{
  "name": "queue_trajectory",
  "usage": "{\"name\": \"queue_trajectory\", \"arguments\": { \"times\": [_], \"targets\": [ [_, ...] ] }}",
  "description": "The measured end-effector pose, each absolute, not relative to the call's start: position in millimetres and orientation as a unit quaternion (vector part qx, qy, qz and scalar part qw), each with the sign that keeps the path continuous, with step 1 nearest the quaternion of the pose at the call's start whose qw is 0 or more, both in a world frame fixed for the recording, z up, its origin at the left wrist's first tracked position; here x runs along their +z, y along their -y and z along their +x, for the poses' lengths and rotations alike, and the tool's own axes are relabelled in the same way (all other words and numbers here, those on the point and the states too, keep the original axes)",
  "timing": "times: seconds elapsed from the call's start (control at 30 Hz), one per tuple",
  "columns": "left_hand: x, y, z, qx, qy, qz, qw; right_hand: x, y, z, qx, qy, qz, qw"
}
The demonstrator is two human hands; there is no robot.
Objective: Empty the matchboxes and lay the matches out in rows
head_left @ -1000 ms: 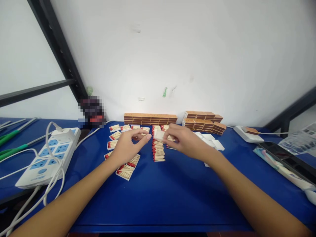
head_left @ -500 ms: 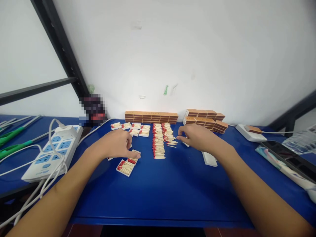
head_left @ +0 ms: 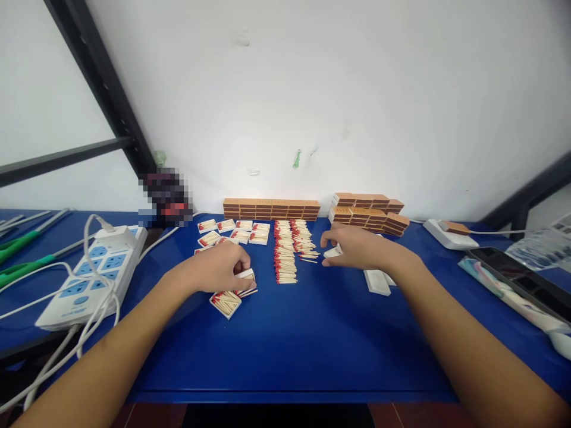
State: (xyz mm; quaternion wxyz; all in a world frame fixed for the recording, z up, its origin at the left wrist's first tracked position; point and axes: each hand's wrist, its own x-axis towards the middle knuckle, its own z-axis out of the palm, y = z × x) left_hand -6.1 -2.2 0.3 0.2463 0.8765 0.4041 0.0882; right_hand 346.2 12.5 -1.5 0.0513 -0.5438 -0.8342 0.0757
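My left hand (head_left: 218,267) pinches a small white matchbox tray (head_left: 245,274) that is tilted on its side. Some matches (head_left: 248,292) lie at its lower edge. Just below, another open tray (head_left: 226,304) is full of red-tipped matches. On the right, my right hand (head_left: 357,246) has thumb and fingers closed around a white matchbox tray (head_left: 332,252), which looks empty. Between the hands lie two columns of loose matches (head_left: 285,255). Several filled trays (head_left: 259,233) stand behind my left hand, partly covered by it.
Brown closed matchboxes (head_left: 271,209) are stacked along the wall, with another stack (head_left: 368,214) to the right. White empty trays (head_left: 377,282) rest beside my right wrist. A power strip (head_left: 89,279) with cables is at left; a phone (head_left: 521,285) lies at right.
My left hand has closed on a tray and tipped it up. My right hand has taken hold of a white tray, now showing between its fingers. The view has shifted slightly.
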Motion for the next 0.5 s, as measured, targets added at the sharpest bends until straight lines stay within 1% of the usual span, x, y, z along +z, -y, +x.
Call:
{"name": "queue_trajectory", "arguments": {
  "times": [0.07, 0.17, 0.23, 0.3, 0.33, 0.4, 0.47, 0.5],
  "targets": [
    [-1.6, -0.5, -7.0, 0.082, -0.406, 0.877, 0.244, -3.7, -14.8, 351.2, 0.096, 0.826, -0.555, 0.037],
    [-1.6, -2.5, -6.7, 0.066, -0.411, 0.875, 0.246, -4.3, -19.4, 361.7, 0.102, 0.794, -0.599, -0.005],
    [0.0, -2.5, -6.0, 0.059, -0.413, 0.872, 0.254, -1.6, -20.9, 365.2, 0.078, 0.772, -0.630, -0.028],
    [1.7, -2.0, -5.4, 0.056, -0.416, 0.868, 0.264, 3.1, -18.1, 359.6, 0.037, 0.772, -0.634, -0.020],
    [2.2, -1.9, -5.3, 0.057, -0.418, 0.866, 0.268, 5.5, -14.4, 352.0, 0.017, 0.785, -0.619, 0.002],
    [2.2, -2.4, -5.6, 0.059, -0.421, 0.860, 0.281, 8.0, -2.3, 327.5, -0.003, 0.827, -0.557, 0.078],
    [1.3, -4.3, -6.7, 0.064, -0.425, 0.850, 0.303, 4.9, 14.7, 295.1, 0.032, 0.867, -0.469, 0.165],
    [0.9, -5.8, -7.6, 0.069, -0.425, 0.844, 0.319, 1.0, 23.7, 278.4, 0.059, 0.885, -0.423, 0.187]
  ]
}}
